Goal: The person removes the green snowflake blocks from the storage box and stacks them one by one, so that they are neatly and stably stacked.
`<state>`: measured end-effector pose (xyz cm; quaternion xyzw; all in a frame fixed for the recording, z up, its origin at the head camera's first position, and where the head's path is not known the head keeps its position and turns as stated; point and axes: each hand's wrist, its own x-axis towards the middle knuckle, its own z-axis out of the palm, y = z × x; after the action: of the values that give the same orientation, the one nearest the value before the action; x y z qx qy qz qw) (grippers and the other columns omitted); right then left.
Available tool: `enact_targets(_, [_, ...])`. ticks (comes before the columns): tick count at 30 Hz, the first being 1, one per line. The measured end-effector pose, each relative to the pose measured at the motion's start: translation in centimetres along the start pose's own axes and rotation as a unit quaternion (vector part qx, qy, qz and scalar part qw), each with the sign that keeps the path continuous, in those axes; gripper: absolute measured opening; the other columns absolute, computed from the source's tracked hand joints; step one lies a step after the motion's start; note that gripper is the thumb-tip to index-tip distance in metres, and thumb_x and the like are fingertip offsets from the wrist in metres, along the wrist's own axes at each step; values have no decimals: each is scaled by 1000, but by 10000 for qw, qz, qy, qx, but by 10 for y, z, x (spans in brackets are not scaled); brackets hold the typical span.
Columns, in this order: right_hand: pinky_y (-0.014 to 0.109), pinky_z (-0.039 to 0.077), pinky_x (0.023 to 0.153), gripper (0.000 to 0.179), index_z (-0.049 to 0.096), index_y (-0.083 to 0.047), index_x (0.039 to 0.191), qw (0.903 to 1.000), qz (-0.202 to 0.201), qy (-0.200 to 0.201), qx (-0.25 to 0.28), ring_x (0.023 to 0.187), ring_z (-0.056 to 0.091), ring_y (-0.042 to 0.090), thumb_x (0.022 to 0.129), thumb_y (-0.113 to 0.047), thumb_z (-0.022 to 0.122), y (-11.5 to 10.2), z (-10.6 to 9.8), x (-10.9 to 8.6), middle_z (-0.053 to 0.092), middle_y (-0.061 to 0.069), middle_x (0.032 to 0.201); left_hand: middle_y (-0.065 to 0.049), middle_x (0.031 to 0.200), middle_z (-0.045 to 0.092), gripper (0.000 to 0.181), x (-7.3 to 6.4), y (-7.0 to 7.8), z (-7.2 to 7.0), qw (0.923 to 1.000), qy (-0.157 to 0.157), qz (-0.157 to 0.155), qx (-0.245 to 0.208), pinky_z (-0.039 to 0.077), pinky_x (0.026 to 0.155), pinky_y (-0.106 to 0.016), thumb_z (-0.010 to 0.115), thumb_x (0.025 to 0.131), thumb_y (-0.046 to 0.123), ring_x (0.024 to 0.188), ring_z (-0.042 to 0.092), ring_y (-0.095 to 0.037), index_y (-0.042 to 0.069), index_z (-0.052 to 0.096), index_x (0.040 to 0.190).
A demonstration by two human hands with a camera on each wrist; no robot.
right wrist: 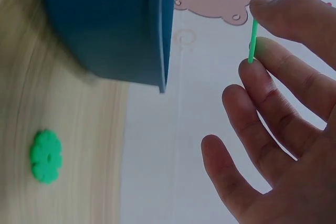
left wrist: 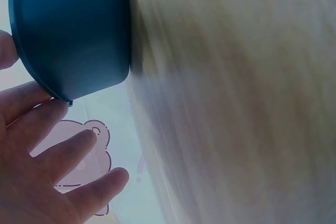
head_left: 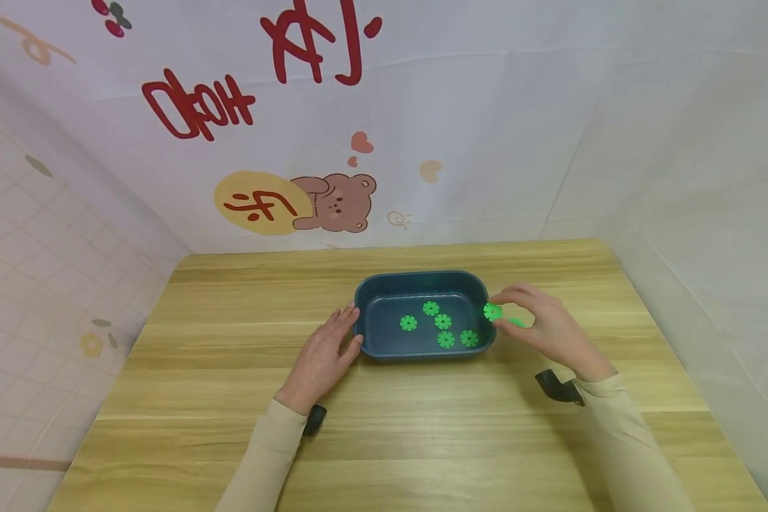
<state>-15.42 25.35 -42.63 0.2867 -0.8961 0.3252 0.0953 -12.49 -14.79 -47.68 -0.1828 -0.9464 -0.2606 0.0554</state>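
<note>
A dark blue rectangular tray (head_left: 384, 348) with rounded corners sits on the table, several green notched discs (head_left: 408, 323) lying flat inside it. My right hand (head_left: 553, 331) pinches one green notched disc (head_left: 492, 311) between thumb and fingers at the tray's right rim; the right wrist view shows this disc (right wrist: 253, 40) edge-on, above the rim. Another green disc (right wrist: 46, 156) lies on the table to the right of the tray, partly hidden by the hand in the head view. My left hand (head_left: 323, 355) touches the tray's left end with extended fingers.
The wooden table (head_left: 230, 448) meets a white printed cloth wall (head_left: 486, 142) at the back, with more cloth at both sides. A cartoon bear (head_left: 342, 203) is printed behind the tray. Black wrist straps (head_left: 560, 387) show beneath the sleeves.
</note>
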Motion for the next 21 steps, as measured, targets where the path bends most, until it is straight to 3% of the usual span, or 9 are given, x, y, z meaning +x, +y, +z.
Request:
enact_targets(10, [37, 43, 92, 34, 68, -21, 115, 9989, 454, -13, -88, 109, 56, 15, 83, -21, 79, 15, -6, -12, 60, -10, 116, 0, 153, 36, 54, 0, 0, 0, 10000, -3, 32, -13, 32, 110, -47, 49, 101, 39, 139, 33, -28, 13, 42, 148])
enact_targets(21, [43, 44, 90, 32, 68, -19, 114, 9974, 673, -183, -172, 108, 56, 20, 84, -22, 78, 27, -12, -22, 60, -6, 117, -1, 152, 37, 53, 1, 0, 0, 10000, 15, 45, -12, 33, 110, -47, 50, 101, 38, 139, 34, -28, 12, 43, 147])
